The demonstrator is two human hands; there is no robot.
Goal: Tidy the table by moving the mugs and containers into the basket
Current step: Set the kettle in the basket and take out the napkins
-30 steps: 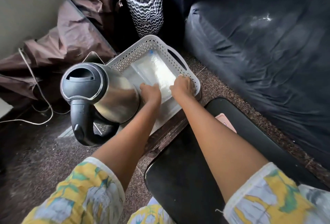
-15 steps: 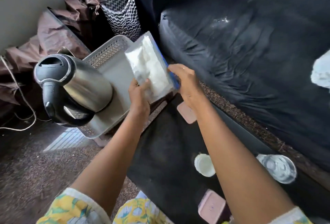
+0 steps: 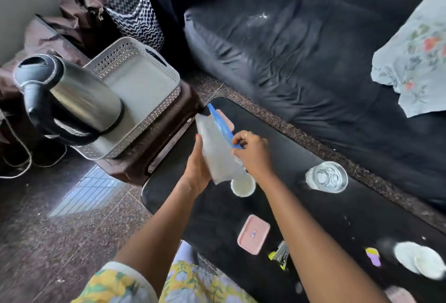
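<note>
Nearby, bag (image 3: 217, 157) gripped, pink lid (image 3: 259, 226), label (image 3: 253, 233) unreadable

Home living room, dark sofa (image 3: 301, 49), low black table (image 3: 217, 218), kettle (image 3: 70, 99)

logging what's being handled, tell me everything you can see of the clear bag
The clear bag is a flat, translucent plastic pouch with a blue strip along one edge; contents unclear. It is held tilted above the black table: the left hand holds its left side, the right hand pinches the strip's near end.
</note>
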